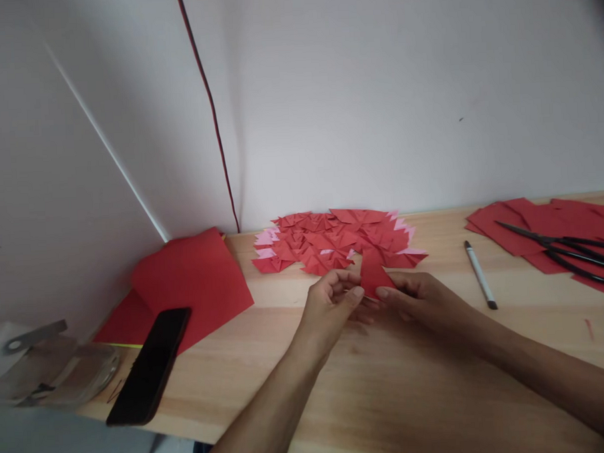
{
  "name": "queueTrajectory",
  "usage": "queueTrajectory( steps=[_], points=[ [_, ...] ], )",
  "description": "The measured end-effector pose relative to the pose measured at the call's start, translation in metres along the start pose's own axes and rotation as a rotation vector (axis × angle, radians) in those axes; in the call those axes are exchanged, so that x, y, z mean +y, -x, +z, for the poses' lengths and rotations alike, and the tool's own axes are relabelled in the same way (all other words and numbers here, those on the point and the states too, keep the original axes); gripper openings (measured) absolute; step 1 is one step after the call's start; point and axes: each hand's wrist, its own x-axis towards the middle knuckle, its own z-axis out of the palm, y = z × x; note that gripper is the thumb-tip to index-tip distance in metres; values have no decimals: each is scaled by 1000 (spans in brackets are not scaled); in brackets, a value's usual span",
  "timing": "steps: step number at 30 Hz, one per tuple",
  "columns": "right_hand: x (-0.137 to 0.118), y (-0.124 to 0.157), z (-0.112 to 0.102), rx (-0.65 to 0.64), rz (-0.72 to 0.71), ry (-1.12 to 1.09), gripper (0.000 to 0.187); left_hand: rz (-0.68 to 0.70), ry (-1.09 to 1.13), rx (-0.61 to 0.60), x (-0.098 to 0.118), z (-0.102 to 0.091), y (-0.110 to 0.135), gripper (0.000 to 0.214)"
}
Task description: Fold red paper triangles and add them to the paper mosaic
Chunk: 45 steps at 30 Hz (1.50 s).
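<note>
My left hand (pixel 331 304) and my right hand (pixel 419 297) meet over the middle of the wooden table (pixel 339 392). Both pinch one small red paper piece (pixel 373 271) between thumb and fingers, holding it just above the tabletop. Right behind the hands lies a pile of folded red paper pieces (pixel 333 242), some showing pink undersides.
Red paper sheets (pixel 189 285) lie at the left with a black phone (pixel 150 366) on their edge. A pen (pixel 479 274) lies right of the hands. Black scissors (pixel 568 249) rest on more red sheets (pixel 527 223) at the far right. The wall stands close behind.
</note>
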Motion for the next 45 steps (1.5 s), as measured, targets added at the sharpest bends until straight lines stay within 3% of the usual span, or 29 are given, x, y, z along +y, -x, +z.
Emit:
queueTrajectory(
  steps=[4,7,13,26,45],
  points=[
    [0,1,1,16,23,-24,31,33,-93,-27,2,1,0,25],
    [-4,3,3,35,-1,0,32,66,-135,28,-1,1,-1,17],
    [-8,6,5,51,-42,44,31,29,-126,91,-6,0,-3,20],
    [-12,8,8,88,-28,119,28,4,-228,173,7,-1,-1,27],
    [-5,7,7,107,-33,162,32,18,-119,197,1,-1,1,24]
  ],
)
